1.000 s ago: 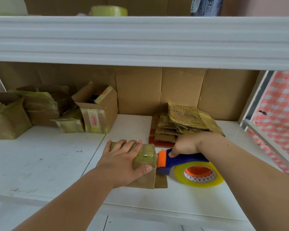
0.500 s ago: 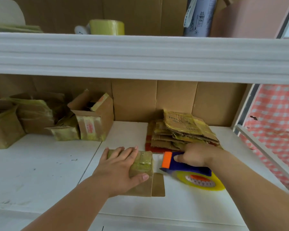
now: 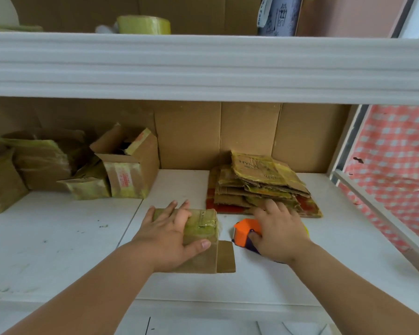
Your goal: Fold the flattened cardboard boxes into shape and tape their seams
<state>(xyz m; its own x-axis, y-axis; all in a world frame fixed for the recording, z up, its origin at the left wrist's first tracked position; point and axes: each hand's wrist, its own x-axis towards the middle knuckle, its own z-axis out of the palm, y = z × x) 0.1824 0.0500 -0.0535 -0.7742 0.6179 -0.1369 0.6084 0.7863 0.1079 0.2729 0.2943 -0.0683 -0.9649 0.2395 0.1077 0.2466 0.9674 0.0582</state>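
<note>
A small cardboard box (image 3: 203, 226) with yellowish tape across its top stands on the white shelf board (image 3: 58, 243). One side flap (image 3: 226, 256) lies open on its right. My left hand (image 3: 165, 238) presses flat on the box top, thumb along its front edge. An orange and blue tape dispenser (image 3: 246, 229) lies just right of the box, mostly hidden under my right hand (image 3: 281, 233). That hand rests over it, thumb on the orange head, and its fingers stretch out to the stack of flattened boxes (image 3: 259, 180) behind.
Several folded, taped boxes (image 3: 128, 175) stand at the back left. A thick white upper shelf (image 3: 203, 68) overhangs the work area; on it sit a roll of yellow tape (image 3: 143, 24) and a printed container (image 3: 279, 15). Cardboard lines the back wall.
My right hand has pulled the dispenser away from the box's side and laid it down, fingers now spread toward the flat stack. The left hand stays on the box.
</note>
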